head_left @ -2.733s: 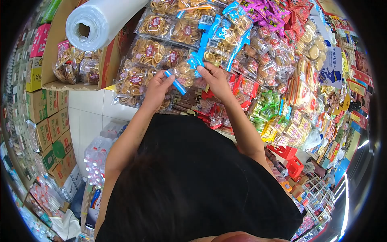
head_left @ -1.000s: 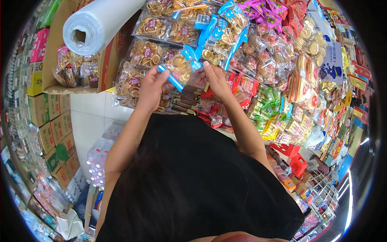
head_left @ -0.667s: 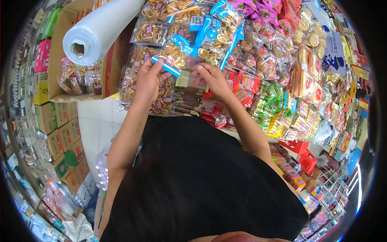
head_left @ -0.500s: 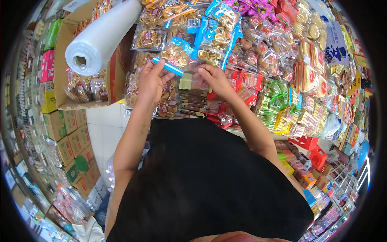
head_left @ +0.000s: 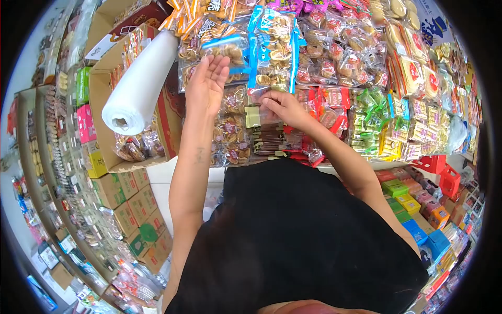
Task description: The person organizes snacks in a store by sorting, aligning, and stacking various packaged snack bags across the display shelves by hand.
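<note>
My left hand (head_left: 209, 78) is palm up with its fingers extended and slightly apart. Just beyond its fingertips, a clear snack packet with a blue strip (head_left: 229, 49) is blurred over other packets; whether the fingers touch it cannot be told. My right hand (head_left: 285, 109) has its fingers bent together at the lower end of the blue-edged snack bags (head_left: 272, 52). Whatever lies between those fingertips is hidden. Under and beside the right hand are slim brown packets with pale olive ends (head_left: 266, 138) and red snack packets (head_left: 333, 99).
A large roll of clear plastic bags (head_left: 141, 83) leans over an open cardboard box (head_left: 99, 120) at left. Stacked cartons (head_left: 133, 199) stand below. Green-wrapped sweets (head_left: 368, 112) and more bagged snacks spread to the right, with a red plastic basket (head_left: 448, 180) beyond.
My left hand has moved forward and opened from its grip on the blue-strip packet, which now lies farther out. My right hand stays near the same packets. The view has shifted a little.
</note>
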The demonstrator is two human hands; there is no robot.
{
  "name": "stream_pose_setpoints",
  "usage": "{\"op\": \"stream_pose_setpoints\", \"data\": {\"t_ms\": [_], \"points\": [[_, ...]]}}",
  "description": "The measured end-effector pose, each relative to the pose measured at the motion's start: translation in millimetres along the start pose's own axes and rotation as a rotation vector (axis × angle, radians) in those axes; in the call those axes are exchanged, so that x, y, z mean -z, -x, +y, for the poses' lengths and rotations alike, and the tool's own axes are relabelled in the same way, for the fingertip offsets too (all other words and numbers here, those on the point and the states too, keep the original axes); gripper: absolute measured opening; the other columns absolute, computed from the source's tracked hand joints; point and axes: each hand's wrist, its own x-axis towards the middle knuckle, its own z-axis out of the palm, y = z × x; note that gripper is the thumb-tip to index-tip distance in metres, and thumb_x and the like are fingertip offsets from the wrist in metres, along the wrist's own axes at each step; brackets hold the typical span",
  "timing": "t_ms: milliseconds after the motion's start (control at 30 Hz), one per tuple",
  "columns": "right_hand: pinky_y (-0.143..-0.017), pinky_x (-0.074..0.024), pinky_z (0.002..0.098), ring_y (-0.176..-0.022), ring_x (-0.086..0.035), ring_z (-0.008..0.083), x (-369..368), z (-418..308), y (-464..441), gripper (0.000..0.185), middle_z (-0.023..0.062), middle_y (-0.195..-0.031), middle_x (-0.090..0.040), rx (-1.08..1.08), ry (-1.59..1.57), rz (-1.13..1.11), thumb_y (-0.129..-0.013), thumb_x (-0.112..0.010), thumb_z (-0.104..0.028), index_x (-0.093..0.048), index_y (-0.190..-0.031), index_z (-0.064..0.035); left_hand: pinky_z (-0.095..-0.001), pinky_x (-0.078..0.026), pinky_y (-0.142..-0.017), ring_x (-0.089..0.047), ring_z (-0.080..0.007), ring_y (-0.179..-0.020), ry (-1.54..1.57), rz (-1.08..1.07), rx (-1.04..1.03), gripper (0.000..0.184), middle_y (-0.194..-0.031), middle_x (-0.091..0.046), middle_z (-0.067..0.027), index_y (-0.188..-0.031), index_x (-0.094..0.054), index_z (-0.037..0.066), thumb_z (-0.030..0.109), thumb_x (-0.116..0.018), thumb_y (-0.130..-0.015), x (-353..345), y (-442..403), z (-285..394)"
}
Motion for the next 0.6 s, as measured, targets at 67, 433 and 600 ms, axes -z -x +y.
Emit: {"op": "stream_pose_setpoints", "data": {"t_ms": [67,433,600], "points": [[-0.063,-0.0511,0.0266,-0.071,-0.061,0.0100,0.9,2.5,-0.7,0.026,0.0043,-0.082,-0.065,0.002,0.016,-0.008,-0.095,-0.052,-0.022,-0.061,-0.106,-0.0003,-0.0332,-0.052,-0.088,-0.060,-0.0250,-0.106,-0.029,-0.042,-0.004,0.025,-0.110,-0.061,-0.0150,-0.109,-0.055,-0.001,0.019,-0.055,-0.095,-1.5,-5.3,0.7],[-0.063,-0.0493,0.0290,-0.068,-0.060,0.0121,1.9,7.1,-1.0,0.022,0.0055,-0.080,-0.064,0.048,0.041,-0.002,-0.092,-0.052,-0.018,-0.062,-0.098,0.0005,-0.0332,-0.052,-0.084,-0.063,-0.0187,-0.096,-0.174,-0.007,0.061,0.017,-0.105,-0.064,-0.0079,-0.107,-0.058,0.006,0.017,-0.054,-0.094,41.2,34.0,-25.2],[-0.064,-0.0494,0.0300,-0.068,-0.062,0.0137,-2.0,6.1,2.7,0.021,0.0065,-0.079,-0.064,0.091,0.036,0.005,-0.093,-0.052,-0.018,-0.062,-0.098,0.0001,-0.0299,-0.052,-0.079,-0.062,-0.0173,-0.090,-0.124,0.053,0.117,0.017,-0.102,-0.063,-0.0090,-0.106,-0.056,0.004,0.016,-0.052,-0.095,80.6,78.4,-34.4]]}}
